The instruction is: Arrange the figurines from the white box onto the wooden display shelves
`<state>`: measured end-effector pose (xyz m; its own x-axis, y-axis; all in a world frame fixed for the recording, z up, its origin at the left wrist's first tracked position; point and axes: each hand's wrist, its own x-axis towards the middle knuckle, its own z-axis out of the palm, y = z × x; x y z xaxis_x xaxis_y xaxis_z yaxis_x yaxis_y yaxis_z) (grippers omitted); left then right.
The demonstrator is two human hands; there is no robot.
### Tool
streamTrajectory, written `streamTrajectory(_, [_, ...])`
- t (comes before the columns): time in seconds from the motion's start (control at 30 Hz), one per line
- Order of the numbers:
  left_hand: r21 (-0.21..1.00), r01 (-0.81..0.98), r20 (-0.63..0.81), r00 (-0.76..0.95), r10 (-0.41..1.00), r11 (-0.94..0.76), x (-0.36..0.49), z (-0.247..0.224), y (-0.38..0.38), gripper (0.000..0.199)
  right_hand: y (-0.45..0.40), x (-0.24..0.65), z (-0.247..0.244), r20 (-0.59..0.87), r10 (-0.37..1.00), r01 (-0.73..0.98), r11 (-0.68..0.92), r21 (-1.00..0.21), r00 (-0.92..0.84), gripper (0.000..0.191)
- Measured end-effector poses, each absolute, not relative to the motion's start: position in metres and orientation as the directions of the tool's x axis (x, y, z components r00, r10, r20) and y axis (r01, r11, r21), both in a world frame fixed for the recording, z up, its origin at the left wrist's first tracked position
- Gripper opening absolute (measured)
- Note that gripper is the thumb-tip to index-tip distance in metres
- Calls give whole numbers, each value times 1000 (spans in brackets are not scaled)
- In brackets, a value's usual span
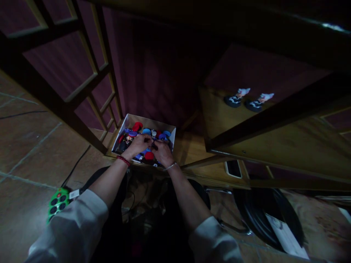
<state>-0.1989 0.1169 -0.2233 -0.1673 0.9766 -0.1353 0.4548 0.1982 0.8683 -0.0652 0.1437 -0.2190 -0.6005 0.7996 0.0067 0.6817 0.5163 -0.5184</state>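
Note:
A shallow white-edged box (172,138) sits on the low wooden shelf, filled with several small red, blue, purple and dark figures. Over its middle are both hands, close together. My left hand (142,143), with a red bead bracelet at the wrist, has its fingers bent and pressed round something small and dark. My right hand (162,149), wearing a thin silvery bracelet, meets it from the right with curled fingers. What lies between the fingertips is too small and dim to name. A red piece (149,156) rests just below the hands.
Two small white-haired figures (238,98) on dark bases stand on the higher shelf at right. A phone (233,169) lies on the lower shelf. A green power strip (58,201) is on the tiled floor at left. A black round seat (268,215) is at lower right.

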Motion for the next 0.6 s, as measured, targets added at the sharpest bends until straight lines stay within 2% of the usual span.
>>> streamTrajectory(0.2, [794,589,-65,-164,984,151,-192,-215,126,21,145,-68,-216,-44,815,683,452,-573,-577,26])
streamTrajectory(0.43, [675,713,-93,-171,981,189,-187,-200,128,29,147,-68,-216,-93,854,771,409,-488,-512,31])
streamTrajectory(0.6, [517,837,-157,-112,981,179,-193,-209,126,30,151,-62,-215,-82,882,801,378,-465,-464,34])
